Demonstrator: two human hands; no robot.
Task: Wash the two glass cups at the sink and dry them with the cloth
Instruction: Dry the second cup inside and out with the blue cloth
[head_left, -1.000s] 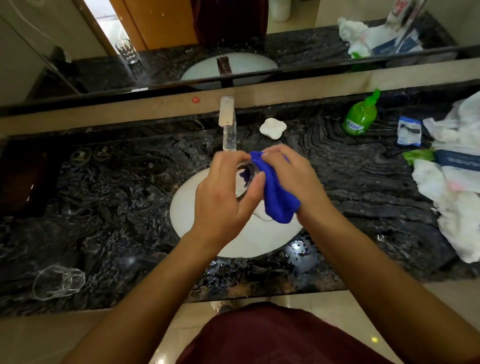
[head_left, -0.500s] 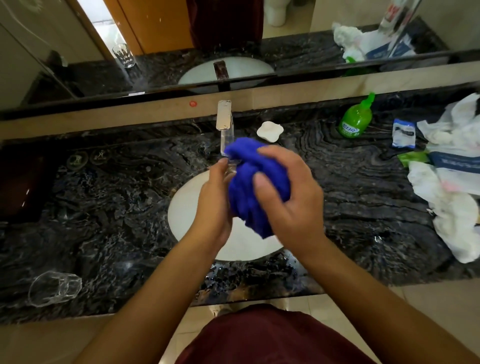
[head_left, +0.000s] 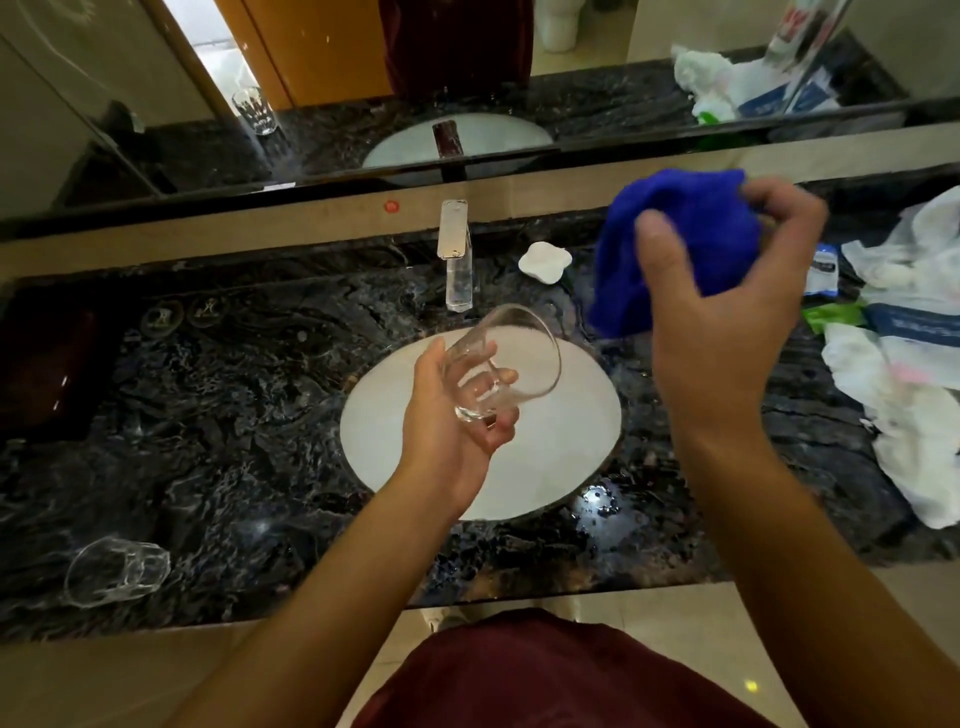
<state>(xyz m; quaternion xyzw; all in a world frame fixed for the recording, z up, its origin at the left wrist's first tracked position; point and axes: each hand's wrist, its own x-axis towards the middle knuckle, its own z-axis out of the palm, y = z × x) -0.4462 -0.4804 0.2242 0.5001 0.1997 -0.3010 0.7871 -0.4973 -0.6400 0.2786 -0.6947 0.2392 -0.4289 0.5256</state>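
My left hand grips a clear glass cup by its base, tilted with its mouth up and to the right, over the white sink basin. My right hand holds the bunched blue cloth up and to the right of the cup, apart from it, above the counter. A second glass cup lies on its side on the dark marble counter near the front left edge.
A chrome tap stands behind the basin, with a white soap dish to its right. White bags and packets crowd the counter's right end. A mirror runs along the back wall.
My right hand has pulled the blue cloth out of the cup and moved it up and to the right. My left hand has lowered the bare cup over the basin.
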